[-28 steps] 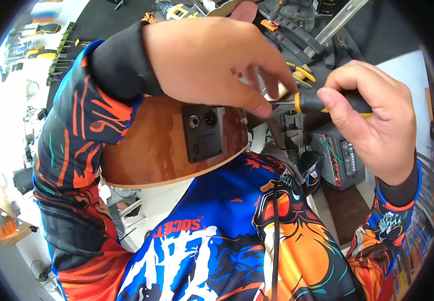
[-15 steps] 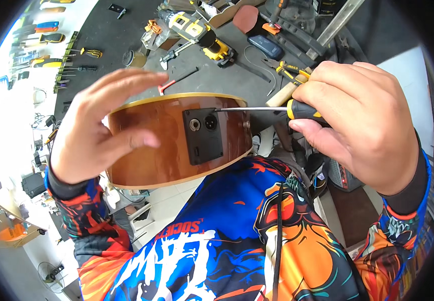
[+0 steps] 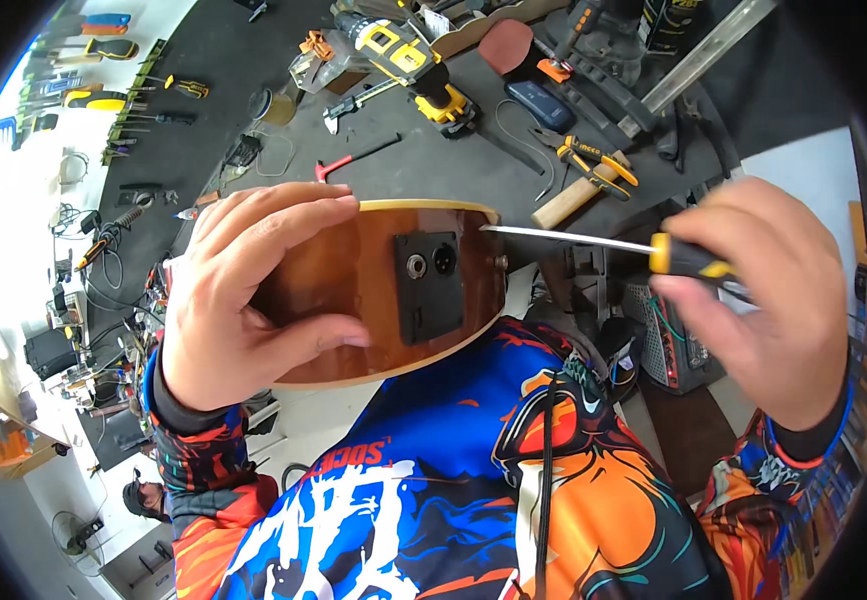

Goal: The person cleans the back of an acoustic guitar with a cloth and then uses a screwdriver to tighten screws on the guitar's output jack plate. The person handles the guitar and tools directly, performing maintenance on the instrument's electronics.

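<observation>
A glossy brown guitar body lies on its side across my lap, with a black jack plate set in its rim. My left hand grips the body's left part, fingers over the top edge and thumb below. My right hand holds a screwdriver with a yellow and black handle. Its thin metal shaft points left, and the tip sits at the guitar's upper right edge, just right of the plate.
Behind the guitar a dark workbench carries a yellow cordless drill, orange-handled pliers, a wooden handle, a small red-headed hammer and a clamp. More tools hang on the wall at upper left.
My left hand left the top of the guitar and came down to grip its left side. The right hand drew back to the right, so the screwdriver shaft now shows full length.
</observation>
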### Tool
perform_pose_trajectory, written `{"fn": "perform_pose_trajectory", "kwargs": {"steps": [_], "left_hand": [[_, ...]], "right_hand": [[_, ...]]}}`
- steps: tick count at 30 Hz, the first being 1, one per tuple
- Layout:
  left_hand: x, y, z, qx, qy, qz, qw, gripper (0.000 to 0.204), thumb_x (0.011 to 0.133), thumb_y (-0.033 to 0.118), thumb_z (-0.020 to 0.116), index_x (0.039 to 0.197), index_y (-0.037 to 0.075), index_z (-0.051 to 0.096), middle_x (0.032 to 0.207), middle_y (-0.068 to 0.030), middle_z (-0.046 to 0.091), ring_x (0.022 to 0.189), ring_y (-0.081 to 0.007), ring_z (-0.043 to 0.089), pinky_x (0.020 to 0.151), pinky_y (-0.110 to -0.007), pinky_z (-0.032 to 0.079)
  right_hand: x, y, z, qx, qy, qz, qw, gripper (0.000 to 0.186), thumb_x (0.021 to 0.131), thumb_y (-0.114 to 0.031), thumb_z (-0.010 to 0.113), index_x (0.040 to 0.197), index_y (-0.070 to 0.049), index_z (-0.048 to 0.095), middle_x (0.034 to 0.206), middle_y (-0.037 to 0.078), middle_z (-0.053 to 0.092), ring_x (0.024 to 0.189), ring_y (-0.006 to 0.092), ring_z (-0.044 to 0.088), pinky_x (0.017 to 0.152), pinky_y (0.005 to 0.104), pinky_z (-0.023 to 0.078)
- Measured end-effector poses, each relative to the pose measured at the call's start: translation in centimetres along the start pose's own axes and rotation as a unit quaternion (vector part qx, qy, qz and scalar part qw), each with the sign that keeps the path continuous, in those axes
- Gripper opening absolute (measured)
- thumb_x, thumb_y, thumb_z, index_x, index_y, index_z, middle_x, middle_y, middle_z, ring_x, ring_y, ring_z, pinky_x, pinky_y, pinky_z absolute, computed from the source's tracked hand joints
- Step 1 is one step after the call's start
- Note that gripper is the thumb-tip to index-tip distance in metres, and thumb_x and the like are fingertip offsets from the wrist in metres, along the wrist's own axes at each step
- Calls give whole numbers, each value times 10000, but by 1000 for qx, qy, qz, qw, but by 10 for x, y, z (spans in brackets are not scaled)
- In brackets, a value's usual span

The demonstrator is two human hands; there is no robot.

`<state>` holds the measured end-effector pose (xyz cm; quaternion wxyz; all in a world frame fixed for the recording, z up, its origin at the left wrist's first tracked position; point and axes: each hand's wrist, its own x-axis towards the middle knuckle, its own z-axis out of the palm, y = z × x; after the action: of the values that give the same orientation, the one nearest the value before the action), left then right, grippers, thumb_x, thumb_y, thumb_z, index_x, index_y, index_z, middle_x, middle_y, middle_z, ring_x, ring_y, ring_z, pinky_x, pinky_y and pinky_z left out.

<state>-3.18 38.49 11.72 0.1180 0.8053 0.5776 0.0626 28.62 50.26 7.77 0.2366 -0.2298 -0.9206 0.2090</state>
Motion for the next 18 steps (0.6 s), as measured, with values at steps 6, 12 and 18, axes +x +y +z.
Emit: {"fn": "perform_pose_trajectory", "kwargs": {"steps": [6,12,18], "left_hand": [[-1,0,-2,-92,13,-46,995,737,645,410,853,1205,-11,625,1178,-181,642,1068,-329,622,928,-365,464],[-1,-28,-16,-260,33,-135,956,770,739,482,811,1253,-45,582,1286,-163,570,1165,-267,584,973,-371,460],[8,-100,-38,-254,-20,-126,959,590,933,352,657,1350,-29,485,1301,-161,590,1188,-252,580,996,-378,451]], "right_hand": [[-99,30,27,131,165,317,925,175,863,-49,686,1001,38,624,904,75,635,861,146,577,821,275,456],[-179,25,138,262,173,511,800,169,905,-99,672,1001,39,657,918,64,674,874,119,601,806,273,473],[-200,6,153,250,160,544,785,189,902,-110,676,1002,49,653,903,86,686,847,133,625,794,286,487]]}}
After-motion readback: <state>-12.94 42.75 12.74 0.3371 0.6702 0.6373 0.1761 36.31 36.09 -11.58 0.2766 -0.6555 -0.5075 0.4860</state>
